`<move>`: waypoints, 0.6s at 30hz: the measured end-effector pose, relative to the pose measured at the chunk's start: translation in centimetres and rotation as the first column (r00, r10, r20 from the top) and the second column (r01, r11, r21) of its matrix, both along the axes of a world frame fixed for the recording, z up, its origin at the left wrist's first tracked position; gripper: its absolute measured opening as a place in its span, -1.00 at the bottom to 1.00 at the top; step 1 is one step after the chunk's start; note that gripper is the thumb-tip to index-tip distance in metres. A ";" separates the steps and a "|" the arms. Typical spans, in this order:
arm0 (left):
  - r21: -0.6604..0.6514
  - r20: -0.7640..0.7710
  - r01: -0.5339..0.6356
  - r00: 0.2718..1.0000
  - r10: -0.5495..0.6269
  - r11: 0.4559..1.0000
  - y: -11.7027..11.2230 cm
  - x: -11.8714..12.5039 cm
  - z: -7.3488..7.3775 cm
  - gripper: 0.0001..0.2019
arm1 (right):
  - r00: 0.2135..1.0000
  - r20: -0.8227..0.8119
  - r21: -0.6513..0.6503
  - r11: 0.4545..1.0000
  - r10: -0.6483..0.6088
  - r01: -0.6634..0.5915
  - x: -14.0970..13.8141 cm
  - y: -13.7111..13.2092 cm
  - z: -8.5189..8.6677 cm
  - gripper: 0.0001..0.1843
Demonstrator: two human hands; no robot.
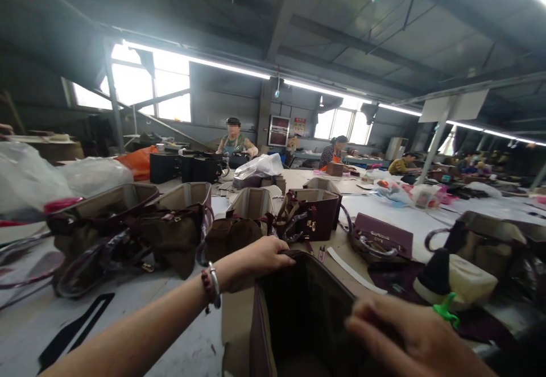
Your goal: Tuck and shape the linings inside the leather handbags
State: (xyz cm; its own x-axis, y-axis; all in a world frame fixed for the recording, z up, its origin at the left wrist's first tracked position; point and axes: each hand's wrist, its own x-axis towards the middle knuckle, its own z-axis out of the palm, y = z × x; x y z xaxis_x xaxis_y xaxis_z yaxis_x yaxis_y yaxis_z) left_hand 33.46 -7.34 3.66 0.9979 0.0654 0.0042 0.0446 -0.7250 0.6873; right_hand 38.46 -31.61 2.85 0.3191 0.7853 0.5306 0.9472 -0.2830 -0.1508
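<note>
A dark maroon handbag stands open right in front of me, its dark lining showing. My left hand curls its fingers over the far rim of the bag; a bracelet sits on that wrist. My right hand is closed on the bag's near right rim, blurred at the bottom edge of the view. A green-tipped bottle shows just past my right hand.
Several open brown and maroon handbags crowd the worktable beyond. A flat maroon piece and a white container lie right. Plastic bags pile at left. Other people work at far tables.
</note>
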 end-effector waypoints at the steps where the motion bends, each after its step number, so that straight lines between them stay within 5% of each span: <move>1: 0.001 0.002 0.006 1.000 -0.006 1.000 0.0 0.0 0.0 -0.75 | 0.998 -0.033 0.006 0.998 -0.055 0.056 0.7 1.4 0.8 -0.81; 5: 0.010 0.029 0.035 0.999 -0.035 0.999 0.1 -0.3 -0.1 -0.77 | 0.985 -0.157 -0.081 0.993 0.070 -0.083 3.3 7.4 1.5 -0.48; 7: 0.018 0.047 0.009 0.999 -0.010 1.000 0.4 -0.7 -0.2 -0.76 | 0.947 -0.287 -0.166 0.966 0.145 -0.198 4.2 9.2 0.9 -0.51; 14: -0.235 -0.055 0.042 0.997 -0.056 0.971 2.2 -1.3 -0.7 -0.72 | 0.847 -0.472 -0.213 0.901 0.243 -0.377 5.6 9.8 0.3 -0.74; 18: -0.247 -0.032 0.108 0.992 -0.120 0.963 3.2 -0.8 -1.2 -0.70 | 0.806 -0.525 -0.187 0.887 0.273 -0.422 6.4 10.0 0.2 -0.76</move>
